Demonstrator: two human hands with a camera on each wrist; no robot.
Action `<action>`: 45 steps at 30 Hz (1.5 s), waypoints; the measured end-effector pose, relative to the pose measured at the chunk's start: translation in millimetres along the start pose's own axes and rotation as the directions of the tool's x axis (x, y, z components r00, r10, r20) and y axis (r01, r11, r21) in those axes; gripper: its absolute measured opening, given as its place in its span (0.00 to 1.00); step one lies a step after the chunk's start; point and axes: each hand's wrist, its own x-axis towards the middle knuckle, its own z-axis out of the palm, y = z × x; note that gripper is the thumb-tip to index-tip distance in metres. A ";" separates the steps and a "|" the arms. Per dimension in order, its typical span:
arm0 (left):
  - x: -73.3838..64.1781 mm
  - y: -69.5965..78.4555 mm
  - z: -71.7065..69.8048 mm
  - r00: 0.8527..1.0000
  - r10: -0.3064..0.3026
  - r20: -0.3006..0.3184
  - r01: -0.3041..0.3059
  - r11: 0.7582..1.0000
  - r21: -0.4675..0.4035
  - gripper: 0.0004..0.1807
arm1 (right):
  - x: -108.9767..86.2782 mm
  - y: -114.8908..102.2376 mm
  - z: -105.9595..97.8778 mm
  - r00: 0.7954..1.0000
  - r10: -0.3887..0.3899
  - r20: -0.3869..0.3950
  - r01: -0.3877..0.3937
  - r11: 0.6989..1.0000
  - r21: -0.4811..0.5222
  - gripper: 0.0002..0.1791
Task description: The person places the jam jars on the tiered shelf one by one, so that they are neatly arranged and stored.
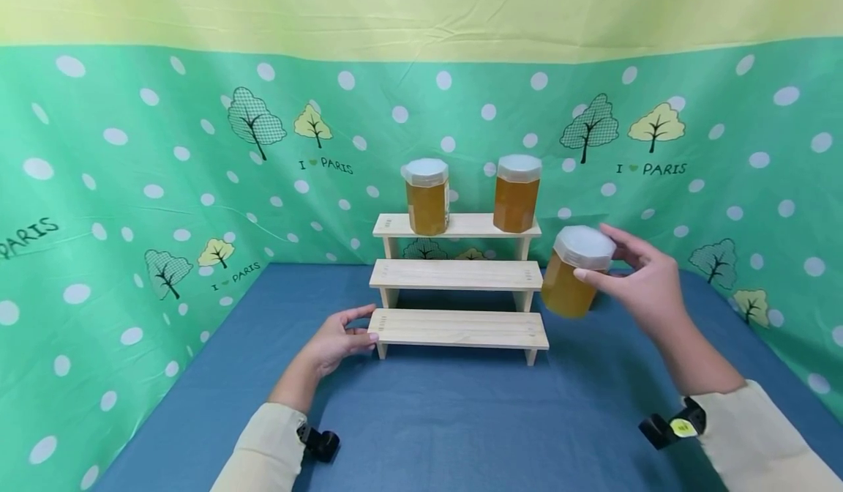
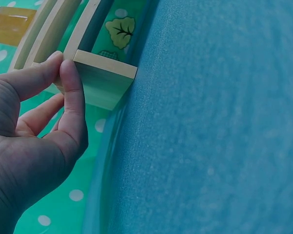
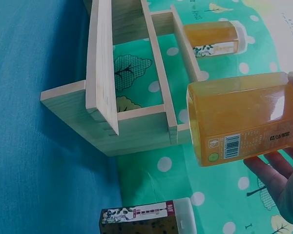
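Observation:
A three-step wooden shelf stand (image 1: 457, 323) stands on the blue cloth. My left hand (image 1: 339, 340) pinches the left end of its lowest board; the left wrist view shows thumb and index finger (image 2: 72, 83) at that corner. In my right hand (image 1: 642, 280) is a jar of amber honey (image 1: 566, 287) with a white lid, gripped near the lid and held tilted off the stand's right side. Its barcode label faces the right wrist camera. Two more honey jars, a left one (image 1: 428, 206) and a right one (image 1: 516, 203), stand upright on the top board.
A dark-filled jar (image 3: 141, 218) with a printed label and pale lid is beside the stand's right end, mostly hidden behind the held jar in the head view. A green dotted curtain (image 1: 197, 140) hangs behind the blue cloth (image 1: 421, 419).

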 end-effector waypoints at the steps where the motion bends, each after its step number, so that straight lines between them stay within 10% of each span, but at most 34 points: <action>1: 0.1 -0.2 -0.1 1.000 -0.001 0.000 0.001 1.000 0.000 0.37 | 0.8 -1.1 0.6 1.000 0.001 0.004 -0.001 1.000 0.000 0.41; 45: -0.1 0.5 -0.2 1.000 -0.011 0.009 0.011 1.000 -0.011 0.37 | 28.3 -17.1 41.5 0.993 0.006 0.121 -0.013 0.998 0.061 0.43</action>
